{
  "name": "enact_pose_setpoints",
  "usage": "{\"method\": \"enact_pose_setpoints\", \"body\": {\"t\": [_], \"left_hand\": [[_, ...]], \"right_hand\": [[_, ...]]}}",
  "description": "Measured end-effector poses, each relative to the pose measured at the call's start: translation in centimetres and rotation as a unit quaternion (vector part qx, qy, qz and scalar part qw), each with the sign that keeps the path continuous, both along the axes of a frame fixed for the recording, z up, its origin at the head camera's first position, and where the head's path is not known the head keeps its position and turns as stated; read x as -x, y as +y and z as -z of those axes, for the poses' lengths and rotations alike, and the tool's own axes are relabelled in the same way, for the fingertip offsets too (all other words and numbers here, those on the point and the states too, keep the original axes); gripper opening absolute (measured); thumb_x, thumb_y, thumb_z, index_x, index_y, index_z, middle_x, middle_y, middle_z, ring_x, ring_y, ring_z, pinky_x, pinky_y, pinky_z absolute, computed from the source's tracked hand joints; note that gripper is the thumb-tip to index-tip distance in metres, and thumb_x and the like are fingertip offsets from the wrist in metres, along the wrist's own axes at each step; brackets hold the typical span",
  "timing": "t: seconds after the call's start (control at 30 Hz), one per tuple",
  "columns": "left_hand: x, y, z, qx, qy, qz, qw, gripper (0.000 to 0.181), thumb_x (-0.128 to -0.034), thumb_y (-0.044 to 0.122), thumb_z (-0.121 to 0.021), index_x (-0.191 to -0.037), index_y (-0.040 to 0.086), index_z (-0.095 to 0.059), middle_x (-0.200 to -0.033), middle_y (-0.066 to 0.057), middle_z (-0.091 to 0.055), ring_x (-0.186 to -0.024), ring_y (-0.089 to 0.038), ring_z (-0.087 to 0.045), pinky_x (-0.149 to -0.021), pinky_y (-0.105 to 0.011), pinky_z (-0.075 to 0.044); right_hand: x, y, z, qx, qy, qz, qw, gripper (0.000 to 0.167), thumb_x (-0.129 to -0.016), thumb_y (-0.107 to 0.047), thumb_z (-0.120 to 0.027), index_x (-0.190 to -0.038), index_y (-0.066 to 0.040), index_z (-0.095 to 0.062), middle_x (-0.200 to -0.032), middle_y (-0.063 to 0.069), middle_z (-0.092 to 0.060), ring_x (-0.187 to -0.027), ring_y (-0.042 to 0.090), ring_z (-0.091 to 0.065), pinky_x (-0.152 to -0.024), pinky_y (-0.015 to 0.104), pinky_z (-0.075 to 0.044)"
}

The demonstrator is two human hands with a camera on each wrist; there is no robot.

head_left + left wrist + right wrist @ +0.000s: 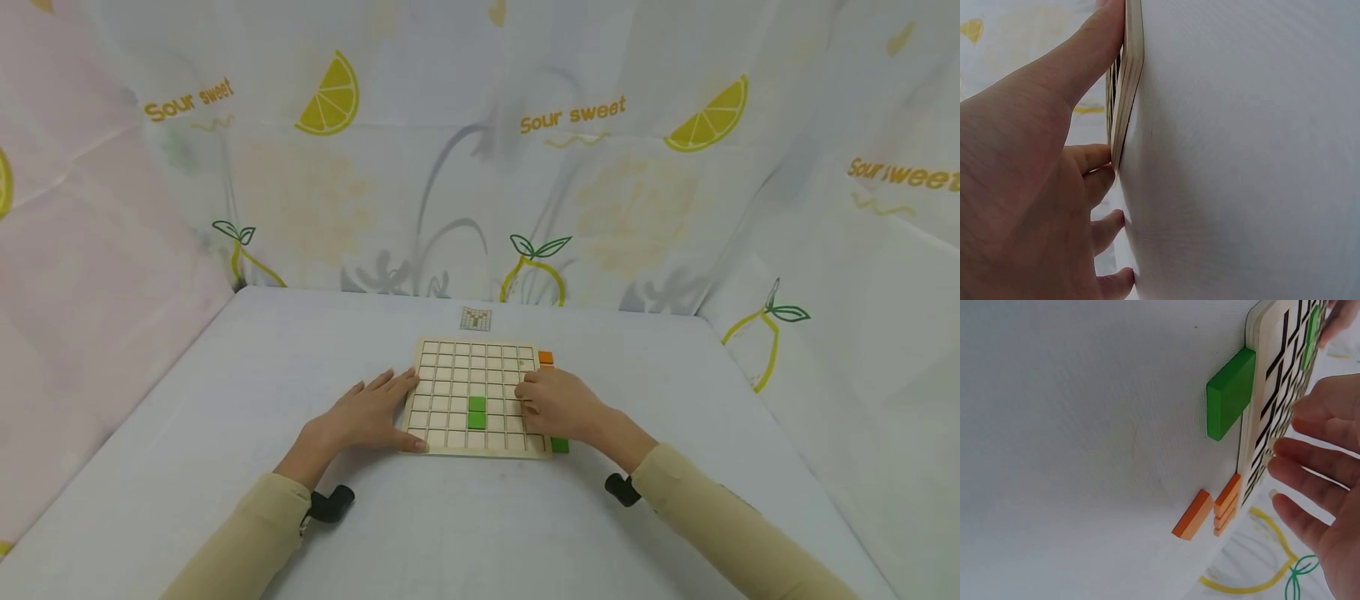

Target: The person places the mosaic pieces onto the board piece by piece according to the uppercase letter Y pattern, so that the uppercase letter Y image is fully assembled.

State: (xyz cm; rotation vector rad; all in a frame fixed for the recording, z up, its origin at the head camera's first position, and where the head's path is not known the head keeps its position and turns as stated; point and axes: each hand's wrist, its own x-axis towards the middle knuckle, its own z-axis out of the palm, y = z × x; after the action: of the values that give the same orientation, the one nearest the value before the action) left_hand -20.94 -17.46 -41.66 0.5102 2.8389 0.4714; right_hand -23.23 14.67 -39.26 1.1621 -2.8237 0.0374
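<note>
Probably light and stiff, the green tile (1232,394) right of frame centre suits an edge pinch; left grip (366,415) lies spread against the board (477,375); whether right grip (557,404) holds anything, I can't tell.

The board (477,388) lies ahead of you on the worktop (480,533), between your left hand (367,412) at its left edge and your right hand (562,404) over its right side. The card (476,318) lies beyond the board, close to the worktop's back edge. In the board's middle column, the front tile (477,421) sits one row in from your side, with the back tile (477,404) just behind it. Outside the right edge, the corner tile (560,445) lies at your end and the far tiles (546,357) lie toward the far end. The curtain (300,192) hangs behind everything.
</note>
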Motion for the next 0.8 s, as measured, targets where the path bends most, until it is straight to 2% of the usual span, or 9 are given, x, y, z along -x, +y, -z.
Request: {"method": "enact_pose_setpoints", "body": {"t": [0.2, 0.4, 0.6, 0.8], "left_hand": [[0.0, 0.0, 0.0, 0.002, -0.001, 0.001, 1.0000, 0.117, -0.0701, 0.073, -0.074, -0.158, 0.012, -0.027, -0.166, -0.007, -0.023, -0.153, -0.041, -0.019, -0.117, -0.071, -0.017], [0.0, 0.0, 0.0, 0.002, -0.003, 0.002, 1.0000, 0.116, -0.0707, 0.073, -0.073, -0.158, 0.012, -0.027, -0.167, -0.007, -0.023, -0.153, -0.041, -0.018, -0.117, -0.071, -0.017], [0.0, 0.0, 0.1, 0.002, -0.005, -0.001, 1.0000, 0.116, -0.0705, 0.073, -0.074, -0.158, 0.013, -0.026, -0.167, -0.006, -0.022, -0.154, -0.040, -0.017, -0.118, -0.070, -0.017], [0.1, -0.1, 0.2, 0.000, -0.002, 0.000, 1.0000, 0.117, -0.0697, 0.074, -0.074, -0.158, 0.013, -0.026, -0.167, -0.006, -0.022, -0.154, -0.039, -0.017, -0.118, -0.070, -0.017]], "right_hand": [[-0.2, 0.8, 0.1, 0.004, -0.003, 0.002, 1.0000, 0.017, -0.088, -0.009, -0.064, -0.101, -0.014, -0.074, -0.090, -0.003, -0.068, -0.075, 0.009, -0.058, -0.069, 0.027, -0.052], [-0.4, 1.2, 0.2, 0.001, -0.011, 0.002, 0.9999, 0.013, -0.085, -0.007, -0.064, -0.092, -0.015, -0.072, -0.083, -0.005, -0.064, -0.070, 0.009, -0.051, -0.066, 0.027, -0.049], [-0.6, 1.7, 0.3, 0.004, -0.011, 0.001, 0.9999, 0.015, -0.086, -0.011, -0.067, -0.100, -0.012, -0.074, -0.089, -0.003, -0.067, -0.075, 0.008, -0.054, -0.068, 0.025, -0.051], [-0.8, 2.2, 0.3, 0.011, -0.006, -0.011, 0.9999, 0.009, -0.085, -0.008, -0.065, -0.089, -0.013, -0.071, -0.078, -0.007, -0.060, -0.068, 0.007, -0.045, -0.061, 0.020, -0.042]]}}
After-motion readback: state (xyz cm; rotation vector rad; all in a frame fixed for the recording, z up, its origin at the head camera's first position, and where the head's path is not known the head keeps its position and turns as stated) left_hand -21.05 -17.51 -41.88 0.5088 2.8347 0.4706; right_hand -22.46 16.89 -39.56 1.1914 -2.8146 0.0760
